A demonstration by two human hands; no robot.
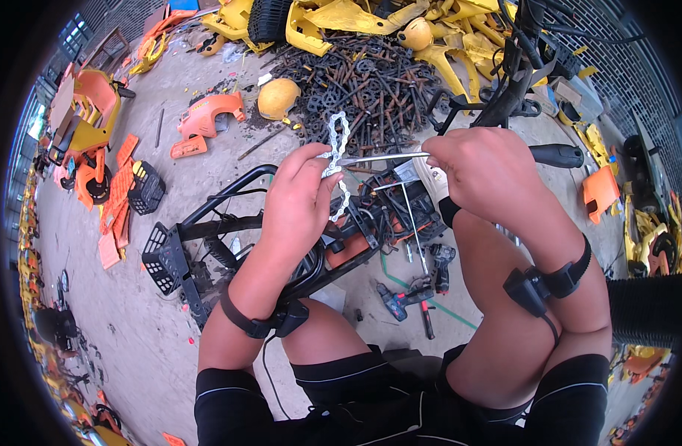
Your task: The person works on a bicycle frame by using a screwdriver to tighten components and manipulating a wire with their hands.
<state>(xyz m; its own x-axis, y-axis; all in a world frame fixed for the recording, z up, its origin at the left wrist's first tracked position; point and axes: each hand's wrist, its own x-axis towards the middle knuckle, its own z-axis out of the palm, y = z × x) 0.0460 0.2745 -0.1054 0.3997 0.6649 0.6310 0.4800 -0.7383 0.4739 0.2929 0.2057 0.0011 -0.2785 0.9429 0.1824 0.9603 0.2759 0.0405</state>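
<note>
My left hand (300, 193) pinches a silver roller chain (339, 134). One loop of the chain stands above the fingers and another part hangs below them. In my right hand (482, 167) is a screwdriver, its black handle (557, 155) sticking out to the right. The screwdriver's thin metal shaft (385, 157) points left, and its tip meets the chain beside my left fingertips. Whether the tip sits inside a link is too small to tell. Below both hands lies a black tubular frame (229, 186) with dark and orange parts.
Two cordless drills (404, 299) (443, 267) lie on the concrete floor between my legs. Farther off is a heap of rusty cranks and rods (363, 89), with yellow plastic panels (348, 16) behind it. Orange panels (211, 115) and a black basket (146, 187) are at the left.
</note>
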